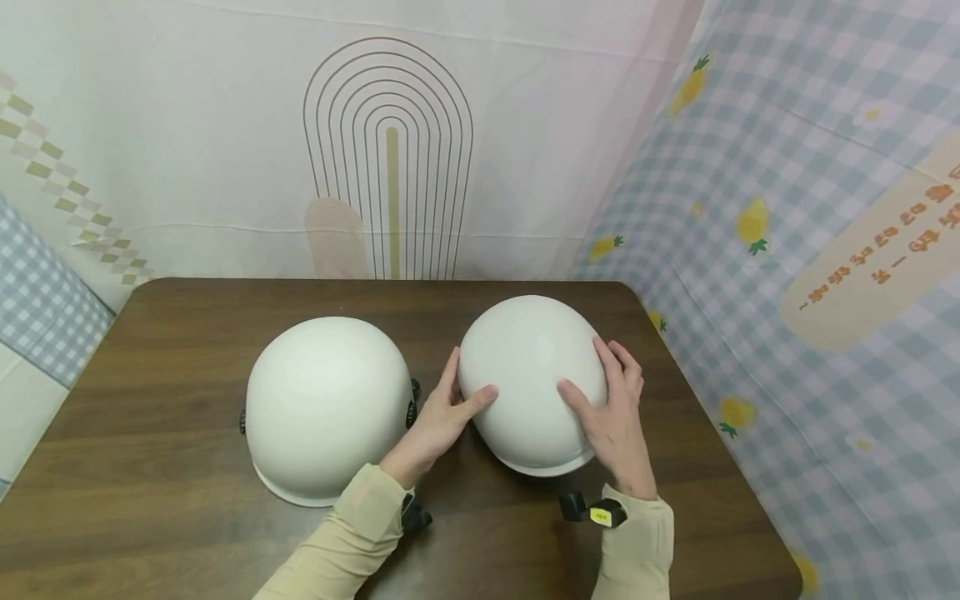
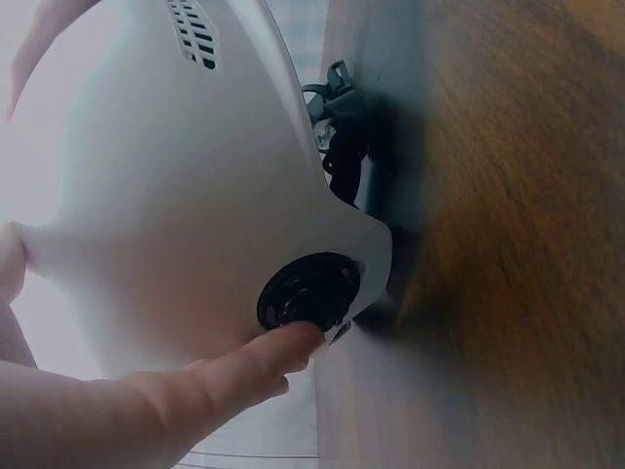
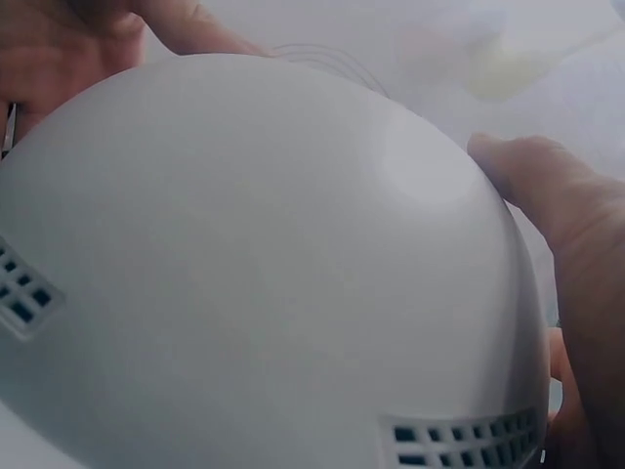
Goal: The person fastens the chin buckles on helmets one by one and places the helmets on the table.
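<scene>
A white safety helmet [image 1: 532, 375], dome up, is held between both hands over the right part of the table. My left hand [image 1: 442, 412] grips its left side, thumb on the front of the shell and fingers along the side. One finger [image 2: 249, 366] touches a round black knob [image 2: 311, 291] by the rim in the left wrist view. With my right hand [image 1: 615, 417] I grip the opposite side, thumb on the shell. A dark strap with a buckle [image 2: 340, 107] shows below the rim. Slotted vents [image 3: 464, 440] mark the shell in the right wrist view.
Another white helmet [image 1: 326, 408] sits dome up to the left, with black fittings [image 1: 412, 404] at its sides. The brown wooden table [image 1: 172, 367] meets a patterned cloth [image 1: 525, 150] at the back and a checked cloth [image 1: 750, 317] on the right.
</scene>
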`<state>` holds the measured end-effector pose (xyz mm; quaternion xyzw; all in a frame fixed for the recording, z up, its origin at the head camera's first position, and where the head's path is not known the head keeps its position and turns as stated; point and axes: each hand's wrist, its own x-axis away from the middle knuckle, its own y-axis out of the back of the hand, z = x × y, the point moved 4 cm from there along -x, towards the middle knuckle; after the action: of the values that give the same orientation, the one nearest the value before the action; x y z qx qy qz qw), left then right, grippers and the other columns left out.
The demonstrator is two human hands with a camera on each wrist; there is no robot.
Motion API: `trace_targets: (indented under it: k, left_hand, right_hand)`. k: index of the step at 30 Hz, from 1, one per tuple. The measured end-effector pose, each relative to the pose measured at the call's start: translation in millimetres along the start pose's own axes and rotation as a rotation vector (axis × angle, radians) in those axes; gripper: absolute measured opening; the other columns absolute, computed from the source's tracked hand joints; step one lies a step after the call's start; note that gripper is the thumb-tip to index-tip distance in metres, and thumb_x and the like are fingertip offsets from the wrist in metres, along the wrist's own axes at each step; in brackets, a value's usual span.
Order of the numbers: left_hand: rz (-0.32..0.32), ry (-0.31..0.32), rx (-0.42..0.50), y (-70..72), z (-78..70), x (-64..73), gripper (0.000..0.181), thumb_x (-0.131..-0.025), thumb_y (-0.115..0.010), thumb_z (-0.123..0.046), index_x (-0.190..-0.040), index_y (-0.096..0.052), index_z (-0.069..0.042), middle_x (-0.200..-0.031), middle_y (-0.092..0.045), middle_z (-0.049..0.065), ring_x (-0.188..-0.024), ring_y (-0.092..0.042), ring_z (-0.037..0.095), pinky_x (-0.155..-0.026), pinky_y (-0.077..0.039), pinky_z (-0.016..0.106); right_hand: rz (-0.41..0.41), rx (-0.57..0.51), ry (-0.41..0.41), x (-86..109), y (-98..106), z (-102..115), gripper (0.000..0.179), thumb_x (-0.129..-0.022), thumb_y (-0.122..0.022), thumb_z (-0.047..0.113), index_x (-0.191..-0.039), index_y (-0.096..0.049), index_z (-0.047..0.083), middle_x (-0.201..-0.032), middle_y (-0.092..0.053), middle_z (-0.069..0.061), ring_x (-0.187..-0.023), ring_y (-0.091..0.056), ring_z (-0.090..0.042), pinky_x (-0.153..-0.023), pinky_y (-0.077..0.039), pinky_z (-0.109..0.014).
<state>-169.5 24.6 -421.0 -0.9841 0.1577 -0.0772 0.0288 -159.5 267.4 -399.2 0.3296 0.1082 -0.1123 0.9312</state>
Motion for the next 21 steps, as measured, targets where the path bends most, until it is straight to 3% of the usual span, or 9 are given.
trace_targets:
  k: [9,14,21]
  left_hand:
    - [0.016,-0.011,-0.018,-0.4,0.6,-0.8,0.093,-0.093,-0.067,-0.031,-0.157,0.0,-0.021,-0.161,-0.011,0.011,-0.145,-0.019,0.026,-0.113,-0.023,0.045]
    - [0.017,-0.013,-0.016,-0.9,-0.5,-0.4,0.094,-0.093,-0.068,-0.03,-0.157,0.0,-0.021,-0.161,-0.01,0.011,-0.145,-0.018,0.027,-0.113,-0.022,0.045]
    - [0.042,0.035,0.026,-1.1,-3.5,2.4,0.092,-0.093,-0.067,-0.03,-0.157,-0.001,-0.026,-0.161,-0.012,0.012,-0.143,-0.023,0.031,-0.102,-0.034,0.062]
  right_hand:
    - [0.05,-0.028,-0.021,2.3,3.0,-7.8,0.075,-0.088,-0.07,0.041,-0.152,-0.03,0.037,-0.157,-0.005,-0.007,-0.136,-0.025,-0.04,-0.097,-0.029,-0.07]
    - [0.064,-0.025,-0.029,2.8,3.2,-10.1,0.077,-0.088,-0.071,0.041,-0.152,-0.029,0.037,-0.158,-0.003,-0.005,-0.137,-0.024,-0.039,-0.098,-0.029,-0.069]
    - [0.089,-0.028,-0.051,2.7,2.3,-11.3,0.078,-0.088,-0.07,0.043,-0.153,-0.026,0.037,-0.159,0.0,-0.006,-0.139,-0.02,-0.041,-0.098,-0.028,-0.07]
